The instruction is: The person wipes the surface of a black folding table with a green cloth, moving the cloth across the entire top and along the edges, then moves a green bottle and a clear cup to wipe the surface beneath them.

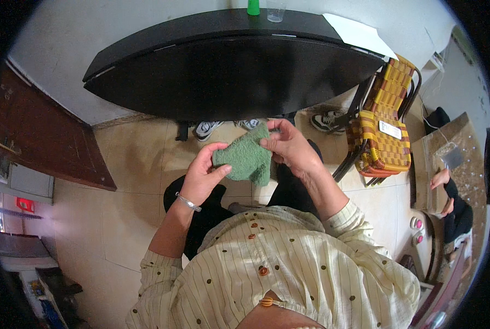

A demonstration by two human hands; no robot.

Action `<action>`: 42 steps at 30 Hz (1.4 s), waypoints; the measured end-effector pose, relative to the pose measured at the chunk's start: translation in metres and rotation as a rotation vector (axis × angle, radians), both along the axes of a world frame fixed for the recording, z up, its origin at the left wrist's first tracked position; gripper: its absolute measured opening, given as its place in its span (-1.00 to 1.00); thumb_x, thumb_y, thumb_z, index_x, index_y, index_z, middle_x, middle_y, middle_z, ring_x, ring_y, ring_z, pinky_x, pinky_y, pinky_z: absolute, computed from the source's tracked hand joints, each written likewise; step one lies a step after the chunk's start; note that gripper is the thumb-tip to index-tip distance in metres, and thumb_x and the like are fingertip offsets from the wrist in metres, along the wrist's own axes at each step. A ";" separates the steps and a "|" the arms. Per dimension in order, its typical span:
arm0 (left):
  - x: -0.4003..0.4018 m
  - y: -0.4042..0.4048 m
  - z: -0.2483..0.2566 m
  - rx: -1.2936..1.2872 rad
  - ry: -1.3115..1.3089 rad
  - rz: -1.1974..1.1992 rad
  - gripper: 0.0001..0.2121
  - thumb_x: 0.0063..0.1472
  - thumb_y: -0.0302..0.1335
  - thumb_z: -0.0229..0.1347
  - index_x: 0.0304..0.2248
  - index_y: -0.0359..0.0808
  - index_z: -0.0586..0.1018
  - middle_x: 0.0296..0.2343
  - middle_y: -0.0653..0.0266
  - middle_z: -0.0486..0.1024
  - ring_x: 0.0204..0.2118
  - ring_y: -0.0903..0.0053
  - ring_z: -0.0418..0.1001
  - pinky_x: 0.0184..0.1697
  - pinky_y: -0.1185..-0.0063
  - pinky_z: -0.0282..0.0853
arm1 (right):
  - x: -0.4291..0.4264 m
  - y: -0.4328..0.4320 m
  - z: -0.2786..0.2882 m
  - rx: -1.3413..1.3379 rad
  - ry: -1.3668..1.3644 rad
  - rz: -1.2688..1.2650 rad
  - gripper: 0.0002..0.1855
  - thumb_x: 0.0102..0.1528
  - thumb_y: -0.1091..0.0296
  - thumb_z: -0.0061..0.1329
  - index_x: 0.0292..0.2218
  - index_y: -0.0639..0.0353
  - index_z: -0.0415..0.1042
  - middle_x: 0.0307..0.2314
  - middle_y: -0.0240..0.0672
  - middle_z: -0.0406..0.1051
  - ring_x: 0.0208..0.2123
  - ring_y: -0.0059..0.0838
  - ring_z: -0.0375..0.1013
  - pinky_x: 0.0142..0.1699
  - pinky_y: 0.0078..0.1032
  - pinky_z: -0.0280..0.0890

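A fuzzy green cloth [245, 158] is stretched between both hands in front of my lap, with one end drooping at its lower right. My left hand [207, 172] pinches its left edge between thumb and fingers; a silver bracelet [188, 203] is on that wrist. At the cloth's upper right edge, my right hand [288, 146] grips it between thumb and fingers.
Ahead is a black table [228, 78] bearing a clear cup [276, 11], a green object [253, 7] and white paper [360, 35]. Stacked woven chairs [384, 144] stand right. A person [458, 214] is at far right. Shoes [207, 130] lie under the table.
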State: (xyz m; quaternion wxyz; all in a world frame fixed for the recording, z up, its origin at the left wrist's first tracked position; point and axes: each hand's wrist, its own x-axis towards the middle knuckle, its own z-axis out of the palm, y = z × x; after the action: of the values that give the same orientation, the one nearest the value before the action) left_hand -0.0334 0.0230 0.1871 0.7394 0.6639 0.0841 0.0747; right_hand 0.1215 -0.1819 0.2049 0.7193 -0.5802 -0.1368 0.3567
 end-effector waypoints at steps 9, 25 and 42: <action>0.018 0.015 0.038 1.029 -0.197 0.020 -0.67 0.03 -0.46 0.35 -0.23 -0.40 0.54 -0.12 0.09 0.39 -0.08 0.33 0.42 -0.04 0.44 0.36 | -0.002 0.022 0.053 0.005 -0.189 0.182 -0.56 0.12 0.46 0.17 -0.03 0.25 0.29 -0.49 -0.44 0.44 -0.51 -0.72 0.40 -0.57 -0.75 0.14; 0.013 0.034 0.044 -0.308 0.233 -0.129 -0.60 0.40 -0.32 -0.03 0.11 -0.41 0.37 -0.04 0.13 0.49 -0.05 0.39 0.51 0.00 0.43 0.46 | 0.033 0.000 0.028 -0.038 -0.298 0.292 -0.63 0.28 0.20 -0.03 0.05 0.12 0.39 -0.24 -0.46 0.52 -0.32 -0.75 0.46 -0.44 -0.76 0.21; 0.021 0.015 0.052 -0.655 -0.021 -0.180 -0.48 0.42 -0.19 -0.09 0.23 -0.31 0.25 0.13 0.10 0.34 0.17 0.24 0.33 0.24 0.26 0.25 | -0.017 -0.017 0.024 0.141 -0.522 0.229 -0.40 0.10 0.30 0.25 0.11 0.05 0.28 -0.14 -0.51 0.26 -0.19 -0.69 0.32 -0.05 -0.63 0.27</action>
State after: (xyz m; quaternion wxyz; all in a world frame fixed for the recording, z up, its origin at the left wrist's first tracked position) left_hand -0.0128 0.0377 0.2390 0.9179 0.3949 0.0369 -0.0151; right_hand 0.1045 -0.1985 0.2293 0.6535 -0.5816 -0.4062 0.2640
